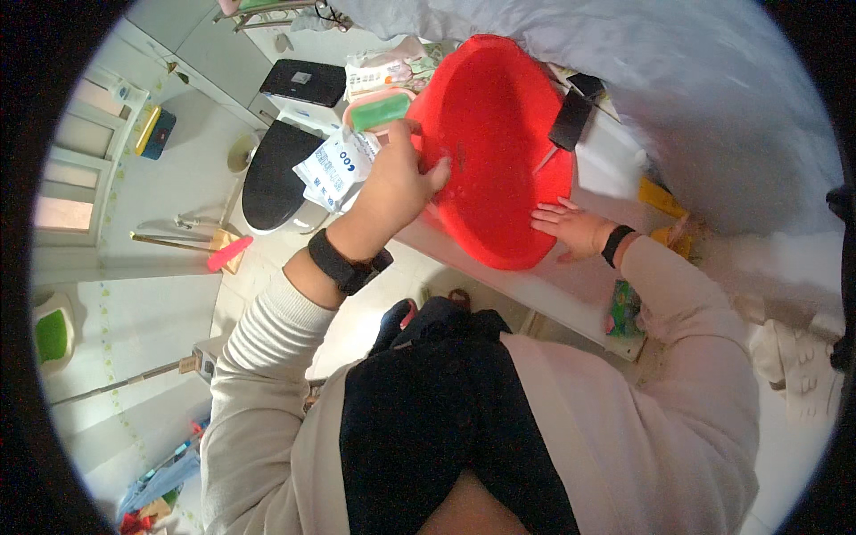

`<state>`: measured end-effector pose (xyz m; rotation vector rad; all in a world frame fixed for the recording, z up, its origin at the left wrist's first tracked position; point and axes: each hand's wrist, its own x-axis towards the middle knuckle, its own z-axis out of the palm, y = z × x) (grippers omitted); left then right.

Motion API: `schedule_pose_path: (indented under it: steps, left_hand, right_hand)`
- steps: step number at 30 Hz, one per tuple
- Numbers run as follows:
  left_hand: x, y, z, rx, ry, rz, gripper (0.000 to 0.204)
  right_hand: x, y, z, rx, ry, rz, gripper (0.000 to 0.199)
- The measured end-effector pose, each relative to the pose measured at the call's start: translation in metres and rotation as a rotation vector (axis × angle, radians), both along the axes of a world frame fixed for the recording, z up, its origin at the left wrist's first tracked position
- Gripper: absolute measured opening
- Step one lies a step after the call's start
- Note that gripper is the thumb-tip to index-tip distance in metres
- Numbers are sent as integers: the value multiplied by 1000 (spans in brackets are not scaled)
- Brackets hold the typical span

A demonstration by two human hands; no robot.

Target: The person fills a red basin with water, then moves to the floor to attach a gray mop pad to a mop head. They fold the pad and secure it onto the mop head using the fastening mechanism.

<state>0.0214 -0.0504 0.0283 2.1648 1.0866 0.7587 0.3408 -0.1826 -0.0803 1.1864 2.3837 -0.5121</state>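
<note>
A large red plastic basin (490,134) stands tilted on a white ledge in front of me, its inside facing me. My left hand (399,183) is closed at its left rim, with the thumb over the inner side; some of its fingertips are hidden. At the near right rim, my right hand (580,230) lays its fingers across the inner wall, while the thumb stays outside the edge. Just beyond my left hand sits a pink dish with a green pad (380,111). White printed packets (339,169) lie beside my left wrist.
A toilet with a black lid (281,174) stands to the left. A pale curtain (713,116) hangs at the right, near a dark box-like item (571,120). A pink-headed brush (229,254) leans left. A colourful packet (623,309) lies below my right wrist.
</note>
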Motion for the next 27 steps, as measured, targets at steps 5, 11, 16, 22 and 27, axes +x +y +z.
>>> schedule_pose_path:
  steps: [5, 11, 16, 22, 27]
  left_hand:
    - [0, -3, 1, -115, -22, -28, 57]
    - [-4, -53, -5, -252, 4, -47, 69]
    - [2, -47, 2, -125, -46, -84, 67]
    - [16, -33, 4, -4, -210, -107, 65]
    - [21, -53, 3, -23, -117, -40, 63]
  right_hand:
    - [-13, -2, -14, 190, -182, 42, 47]
    - [-37, -13, -2, 225, -74, 168, 36]
    - [-64, -24, 42, 69, 75, 9, 30]
    - [-77, -24, 70, 56, 245, -77, 30]
    - [-74, -21, 59, -192, 373, -202, 38]
